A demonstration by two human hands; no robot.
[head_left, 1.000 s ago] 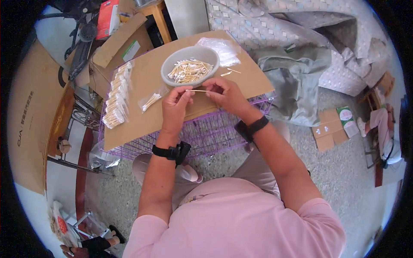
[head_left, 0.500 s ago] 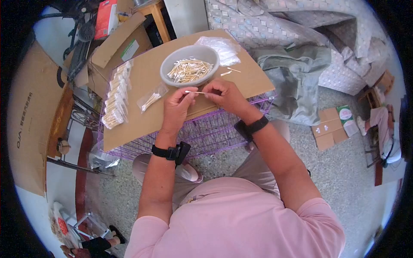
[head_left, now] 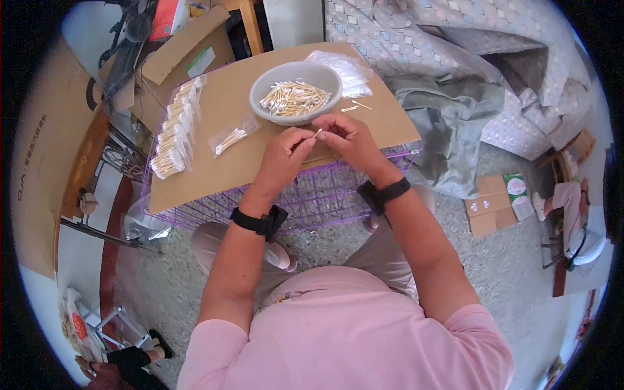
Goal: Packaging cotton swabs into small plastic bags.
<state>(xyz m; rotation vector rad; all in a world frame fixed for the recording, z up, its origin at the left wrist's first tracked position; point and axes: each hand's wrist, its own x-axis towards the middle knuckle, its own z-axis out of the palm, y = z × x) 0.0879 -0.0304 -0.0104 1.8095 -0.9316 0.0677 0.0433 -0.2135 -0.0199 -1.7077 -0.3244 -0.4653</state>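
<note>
Near the middle of the frame, the left hand (head_left: pixel 285 158) pinches a cotton swab (head_left: pixel 318 132) between its fingers, white tip upward. The right hand (head_left: pixel 351 143) meets it with fingers drawn narrow; whether they grip too, I cannot tell. Just above, on the cardboard worktop (head_left: pixel 227 179), sits a grey bowl (head_left: pixel 259 109) of swabs; filled bags (head_left: pixel 177 133) line its left side.

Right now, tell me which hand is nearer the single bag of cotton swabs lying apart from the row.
Left. The left hand is just to the right of the single bag of cotton swabs; the right hand is farther right, past the left one.
</note>
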